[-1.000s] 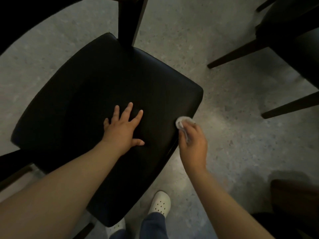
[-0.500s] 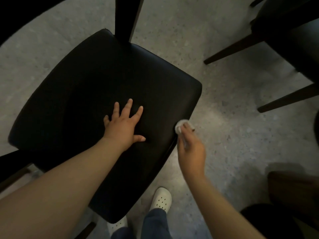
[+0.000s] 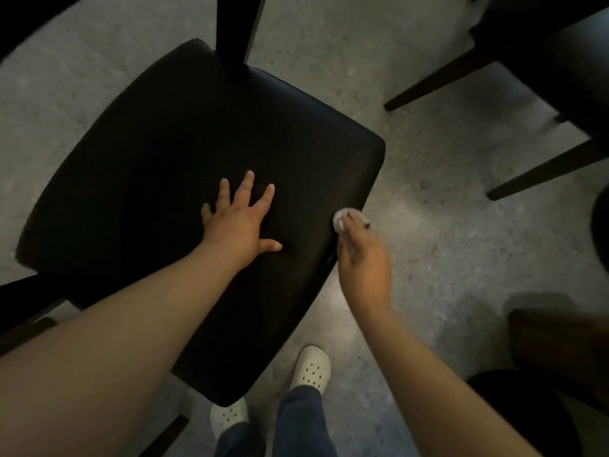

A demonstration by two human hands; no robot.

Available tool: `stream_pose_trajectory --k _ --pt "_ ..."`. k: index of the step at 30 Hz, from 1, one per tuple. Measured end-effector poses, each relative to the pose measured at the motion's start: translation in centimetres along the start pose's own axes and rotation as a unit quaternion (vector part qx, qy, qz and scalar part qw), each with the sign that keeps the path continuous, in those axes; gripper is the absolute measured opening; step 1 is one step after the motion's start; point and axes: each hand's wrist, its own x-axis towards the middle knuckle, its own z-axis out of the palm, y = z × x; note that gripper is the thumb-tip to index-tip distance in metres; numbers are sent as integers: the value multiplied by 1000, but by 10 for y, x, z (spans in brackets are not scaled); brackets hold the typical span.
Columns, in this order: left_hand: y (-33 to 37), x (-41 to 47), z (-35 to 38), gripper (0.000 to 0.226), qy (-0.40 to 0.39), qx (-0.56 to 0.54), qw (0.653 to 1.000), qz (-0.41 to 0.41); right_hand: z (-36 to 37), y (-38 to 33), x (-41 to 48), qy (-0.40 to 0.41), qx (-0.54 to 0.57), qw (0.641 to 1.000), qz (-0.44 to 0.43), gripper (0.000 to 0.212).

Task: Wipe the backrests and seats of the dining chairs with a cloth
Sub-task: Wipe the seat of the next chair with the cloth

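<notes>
My left hand [image 3: 239, 222] lies flat on the black chair seat [image 3: 184, 136]. Its fingers [image 3: 247, 186] are spread wide and hold nothing. My right hand [image 3: 362, 262] is at the right edge of the seat. Its fingers curl around a small white cloth [image 3: 340, 220], and the cloth sits right at that edge. My white shoes [image 3: 311, 367] stand on the gray floor [image 3: 438, 232].

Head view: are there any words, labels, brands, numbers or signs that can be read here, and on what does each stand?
No text can be read anywhere in this view.
Black chair seat: plain, no label or tag in view.
White cloth gripped in the right hand: no print visible.
White shoes: only holes, no brand visible.
Speckled floor: no markings.
</notes>
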Motion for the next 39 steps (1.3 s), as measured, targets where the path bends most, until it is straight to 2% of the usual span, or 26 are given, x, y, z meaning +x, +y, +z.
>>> stream_pose_trajectory --k 6,9,11,14,19,21,24,28,32,36,39 --pt "3 -38 5 103 33 -62 998 3 1 10 -66 -49 37 998 -18 33" --pt "-4 -72 16 100 45 -88 995 16 -8 13 -44 -3 53 999 11 33" --pt "-10 -92 26 97 35 -71 997 20 -8 11 -21 22 48 998 17 35" --pt "-21 -105 37 93 4 -39 999 19 2 7 -18 6 34 999 23 38" --pt "-31 -103 47 94 -7 -16 999 28 16 11 -98 -41 -4 999 -21 36" --pt "-32 -100 49 94 -3 -13 999 33 14 12 -110 -32 -9 999 -23 34" --pt "-32 -100 53 94 8 3 999 34 7 4 -82 29 10 999 -17 34" --pt "-33 -101 54 95 11 8 999 34 15 -7 -37 17 -12 1000 -11 37" --pt "-33 -100 53 95 14 9 999 31 29 -2 -98 2 -14 999 -31 37" --pt "-33 -100 54 94 22 12 999 34 30 11 -161 -78 29 996 -22 28" --pt "-36 -99 56 95 27 8 999 43 18 15 -147 -15 53 998 29 27"
